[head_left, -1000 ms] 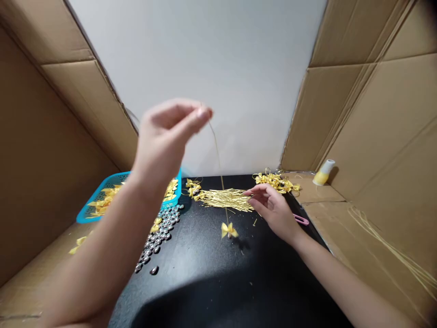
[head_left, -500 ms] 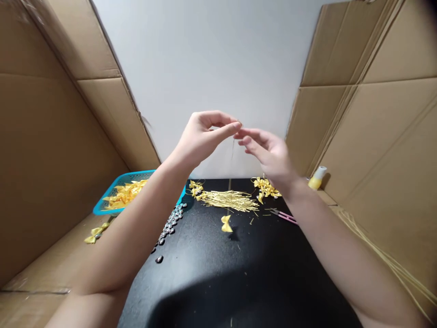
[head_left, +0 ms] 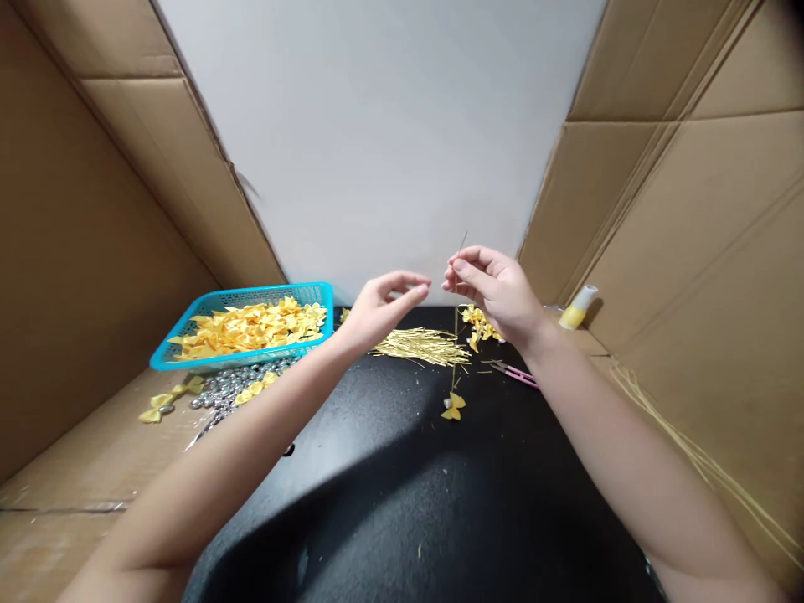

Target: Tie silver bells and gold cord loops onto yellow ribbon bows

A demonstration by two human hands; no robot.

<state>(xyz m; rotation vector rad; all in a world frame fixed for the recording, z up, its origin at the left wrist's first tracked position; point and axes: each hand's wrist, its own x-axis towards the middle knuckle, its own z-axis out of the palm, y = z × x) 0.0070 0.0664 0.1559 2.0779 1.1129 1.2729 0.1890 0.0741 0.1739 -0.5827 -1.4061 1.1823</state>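
Observation:
My right hand [head_left: 490, 289] pinches a thin needle [head_left: 463, 243] between thumb and fingers, its tip pointing up. A fine thread [head_left: 455, 360] hangs from this hand to a yellow ribbon bow [head_left: 455, 408] low over the black table, a pearly bead [head_left: 447, 404] beside it. To the left, apart from the needle, my left hand [head_left: 390, 303] has its fingers stretched out, thumb and forefinger tips close together, with nothing visible between them. Below the hands lies a bundle of short gold cords [head_left: 422, 346].
A blue basket [head_left: 242, 363] of yellow bows stands at left, with silvery beads [head_left: 235, 387] before it. Pink-handled snips [head_left: 518, 375], a pile of finished bows [head_left: 477, 327] and a yellow-white bottle [head_left: 578, 308] are at right. Cardboard walls [head_left: 709, 184] flank the table [head_left: 402, 502].
My hands, together before, have come apart. My left hand has moved down and left; my right hand now shows the needle. The hanging bow has shifted right, and the view has tilted slightly.

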